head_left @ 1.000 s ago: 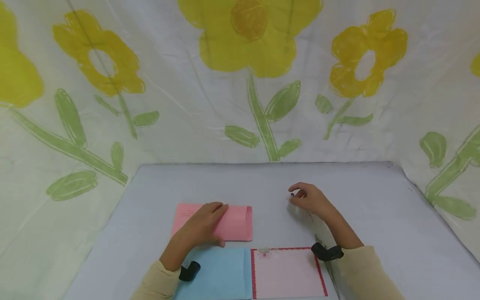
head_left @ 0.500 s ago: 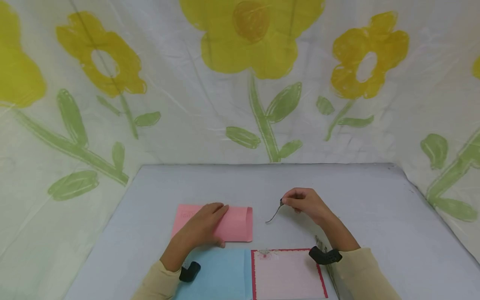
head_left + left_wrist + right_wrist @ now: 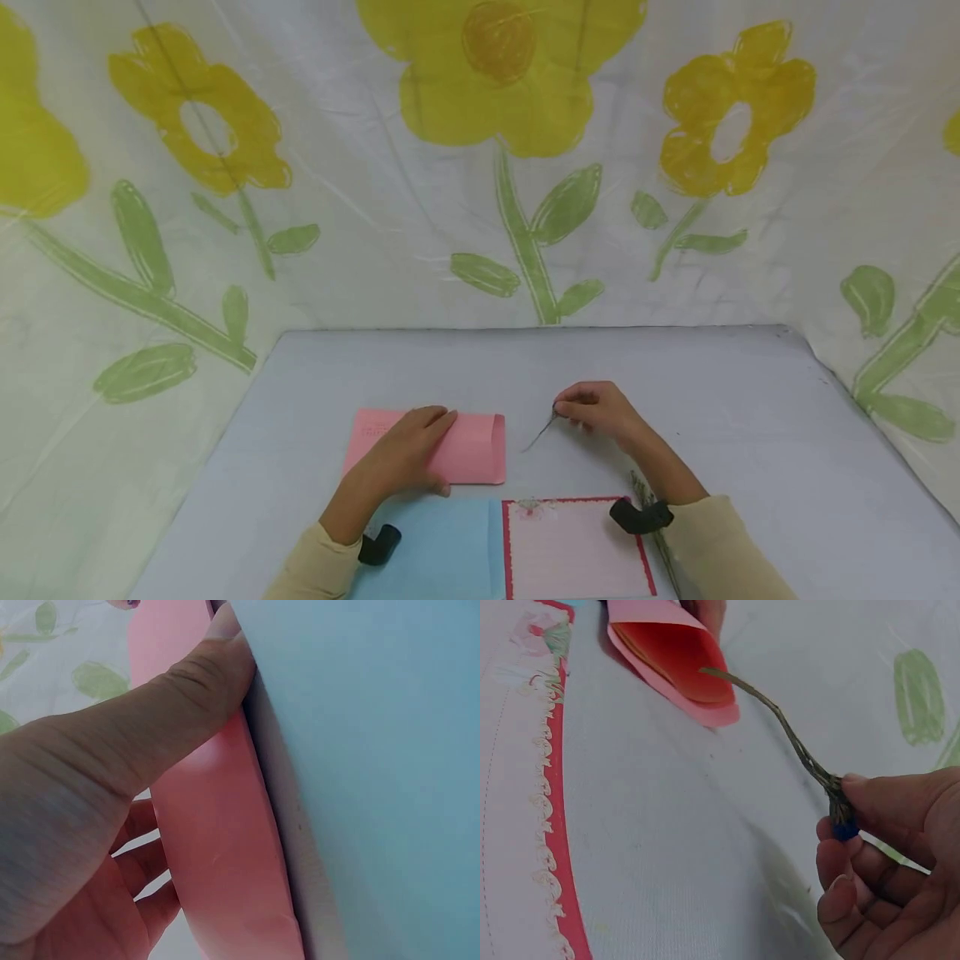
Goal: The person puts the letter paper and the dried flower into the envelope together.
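My left hand (image 3: 401, 454) lies across the pink envelope (image 3: 476, 450), thumb on its near edge and fingers over the far side. In the left wrist view the thumb (image 3: 187, 694) presses that edge and the envelope bows upward. Its open end gapes in the right wrist view, showing a deeper red-orange inside. My right hand (image 3: 600, 410) pinches a small dried flower (image 3: 802, 754) just by its blue head. The thin bent stem points toward the envelope's open end. In the head view, stem tip and envelope stand a little apart.
Nearer the body lie a light blue envelope (image 3: 442, 550) and, right beside it, a pale pink sheet (image 3: 577, 550) with a red border. Dried sprigs (image 3: 662, 546) lie along the sheet's right side, partly under the right wrist. A flower-painted cloth (image 3: 360, 267) hangs behind the table.
My right hand has moved left and toward the body, and the flower's stem has swung into view pointing at the pink envelope. My left hand has stayed put.
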Demonstrator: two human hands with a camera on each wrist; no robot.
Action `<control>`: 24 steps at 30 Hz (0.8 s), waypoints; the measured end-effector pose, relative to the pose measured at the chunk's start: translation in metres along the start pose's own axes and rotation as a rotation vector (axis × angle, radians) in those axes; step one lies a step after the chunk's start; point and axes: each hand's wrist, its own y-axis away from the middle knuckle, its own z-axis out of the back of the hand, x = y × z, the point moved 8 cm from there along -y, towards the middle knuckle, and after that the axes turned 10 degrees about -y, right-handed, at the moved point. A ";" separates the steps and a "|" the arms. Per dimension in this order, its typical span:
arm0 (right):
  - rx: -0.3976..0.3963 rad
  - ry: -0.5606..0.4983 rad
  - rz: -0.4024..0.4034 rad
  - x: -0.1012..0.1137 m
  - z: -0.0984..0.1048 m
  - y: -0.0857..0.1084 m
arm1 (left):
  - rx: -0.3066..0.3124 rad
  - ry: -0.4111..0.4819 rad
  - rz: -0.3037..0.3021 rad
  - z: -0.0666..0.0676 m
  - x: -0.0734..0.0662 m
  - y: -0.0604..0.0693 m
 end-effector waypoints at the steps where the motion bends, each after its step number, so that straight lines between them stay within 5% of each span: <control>1: -0.003 0.010 -0.005 0.000 -0.002 0.000 | -0.001 -0.001 -0.001 0.000 0.000 0.000; 9: -0.036 0.046 -0.056 -0.006 -0.015 -0.004 | -0.005 0.002 0.002 -0.001 0.000 0.000; 24: 0.005 0.051 -0.021 -0.007 -0.039 -0.009 | -0.012 -0.016 -0.012 0.001 -0.002 0.002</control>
